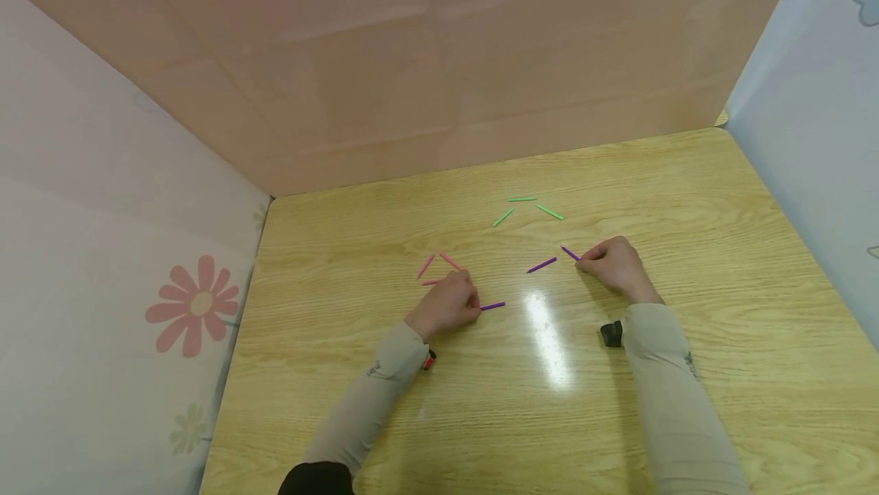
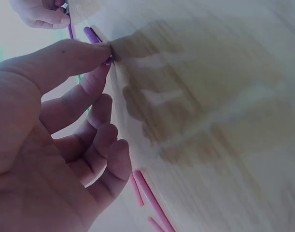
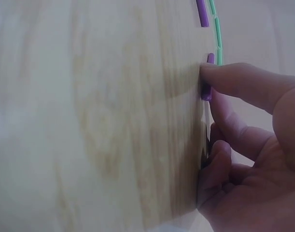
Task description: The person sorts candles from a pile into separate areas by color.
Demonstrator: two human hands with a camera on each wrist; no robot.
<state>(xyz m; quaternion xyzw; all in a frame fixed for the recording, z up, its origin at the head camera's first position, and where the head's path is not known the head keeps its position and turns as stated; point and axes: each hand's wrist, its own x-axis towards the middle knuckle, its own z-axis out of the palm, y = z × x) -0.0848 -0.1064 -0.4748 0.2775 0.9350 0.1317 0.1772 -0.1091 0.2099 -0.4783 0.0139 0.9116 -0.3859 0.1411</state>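
My left hand [image 1: 448, 303] pinches one end of a short purple stick [image 1: 493, 306] between thumb and forefinger, close over the table. Off to the right, my right hand [image 1: 616, 265] pinches another purple stick [image 1: 571, 253] by its near end, its other end slanting up and left. Between the hands lies a third purple stick [image 1: 542, 265]. Pink sticks [image 1: 426, 266] form a small triangle beside my left hand, which partly covers them. In the left wrist view a pink stick [image 2: 154, 200] lies below the curled fingers.
Several green sticks lie farther back, among them a flat one [image 1: 522, 199] and two slanting ones. The wooden table [image 1: 330, 251] is bounded by a tan back panel [image 1: 426, 60] and pale walls at both sides. A bright reflection falls on the middle of the tabletop.
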